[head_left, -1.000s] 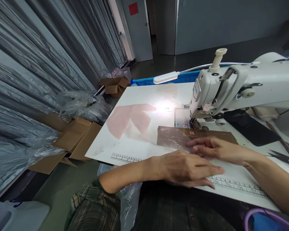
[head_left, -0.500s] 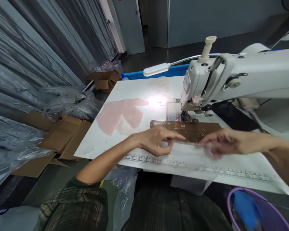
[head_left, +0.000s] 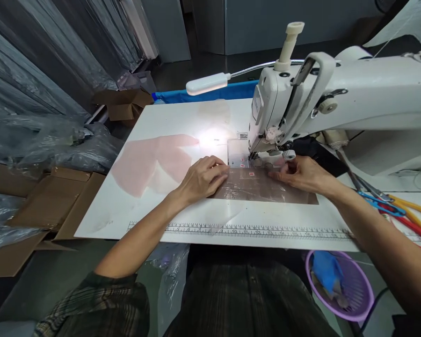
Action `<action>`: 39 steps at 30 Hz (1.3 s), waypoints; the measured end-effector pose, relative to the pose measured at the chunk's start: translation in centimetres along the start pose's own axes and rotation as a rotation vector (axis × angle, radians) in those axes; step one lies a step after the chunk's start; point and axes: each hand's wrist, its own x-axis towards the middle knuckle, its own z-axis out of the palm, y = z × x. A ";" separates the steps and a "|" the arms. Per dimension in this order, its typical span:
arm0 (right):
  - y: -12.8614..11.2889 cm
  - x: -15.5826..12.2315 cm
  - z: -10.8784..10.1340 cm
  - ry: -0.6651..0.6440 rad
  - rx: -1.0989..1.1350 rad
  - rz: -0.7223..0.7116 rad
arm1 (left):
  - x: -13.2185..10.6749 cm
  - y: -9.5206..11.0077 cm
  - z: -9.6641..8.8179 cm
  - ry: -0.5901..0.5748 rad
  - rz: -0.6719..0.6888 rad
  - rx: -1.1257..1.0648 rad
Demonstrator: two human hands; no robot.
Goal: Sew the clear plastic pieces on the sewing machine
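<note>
A brown, tape-covered strip (head_left: pixel 266 189) lies on the white table in front of the sewing machine (head_left: pixel 266 112). My left hand (head_left: pixel 205 178) rests palm down at the strip's left end, fingers lying forward with the tips near the metal needle plate (head_left: pixel 234 154). My right hand (head_left: pixel 300 173) is over the strip's far right part, just right of the presser foot (head_left: pixel 253 155). Its thumb and fingers are closed together; what they pinch is too thin or hidden to make out. Sheer pink fabric pieces (head_left: pixel 136 164) lie flat to the left.
A printed ruler (head_left: pixel 259 231) runs along the table's front edge. Scissors with orange handles (head_left: pixel 412 206) and other tools lie at the right. A lamp (head_left: pixel 207 84) hangs above the far side. A purple basket (head_left: pixel 363 295) stands below; cardboard boxes (head_left: pixel 52 201) are at left.
Both hands have moved away from my body, from the strip's near edge toward the machine. The left is now at the strip's left end, the right beside the presser foot. The view has shifted.
</note>
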 end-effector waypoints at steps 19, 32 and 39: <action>-7.3 0.6 6.7 -0.125 0.451 -0.093 | 0.3 1.2 -3.2 -0.363 -0.804 -0.820; -1.1 1.1 5.4 0.092 -0.446 -0.843 | 0.7 2.7 -0.7 -0.106 -0.930 -0.733; -0.5 0.4 5.2 0.110 -0.254 -0.756 | 0.3 1.8 -1.2 -0.199 -0.871 -0.764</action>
